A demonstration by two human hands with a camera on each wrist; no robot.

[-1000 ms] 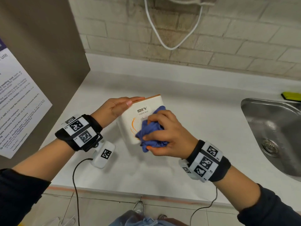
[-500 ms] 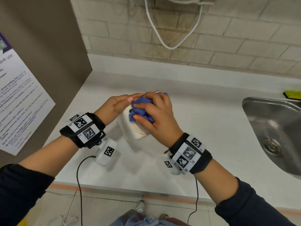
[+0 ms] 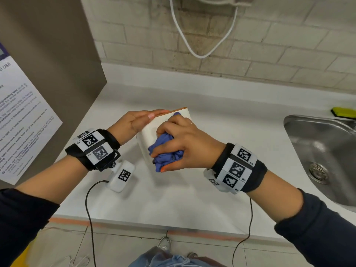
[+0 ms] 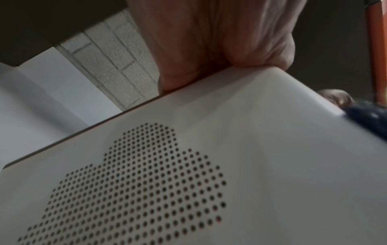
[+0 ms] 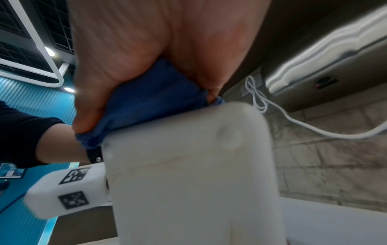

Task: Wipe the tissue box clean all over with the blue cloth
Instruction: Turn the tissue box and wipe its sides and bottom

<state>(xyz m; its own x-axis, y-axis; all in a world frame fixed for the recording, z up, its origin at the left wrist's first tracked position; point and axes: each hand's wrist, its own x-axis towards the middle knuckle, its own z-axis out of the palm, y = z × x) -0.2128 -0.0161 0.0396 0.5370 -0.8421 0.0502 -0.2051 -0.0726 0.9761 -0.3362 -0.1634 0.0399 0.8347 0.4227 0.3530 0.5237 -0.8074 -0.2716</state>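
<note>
The white tissue box (image 3: pixel 147 132) with an orange top edge stands tilted on the counter (image 3: pixel 192 189). My left hand (image 3: pixel 134 122) grips its upper left edge, thumb on the near side and fingers over the top. My right hand (image 3: pixel 183 143) clutches the bunched blue cloth (image 3: pixel 165 151) and presses it against the near face of the box. The left wrist view shows the box (image 4: pixel 272 165), its side panel perforated with dots, under my left hand (image 4: pixel 209 41), and a bit of cloth (image 4: pixel 368 117). In the right wrist view the cloth (image 5: pixel 150 99) lies between my right hand (image 5: pixel 136 49) and the blurred box (image 5: pixel 188 182).
A steel sink (image 3: pixel 327 151) is sunk into the counter at the right, with a yellow-green sponge (image 3: pixel 342 112) behind it. A brown panel with a poster (image 3: pixel 25 122) walls off the left. A white cable (image 3: pixel 202 54) hangs on the brick wall behind.
My right hand swept the cloth up to the top of the box, then back down its near face. My left hand kept its hold on the box's top edge.
</note>
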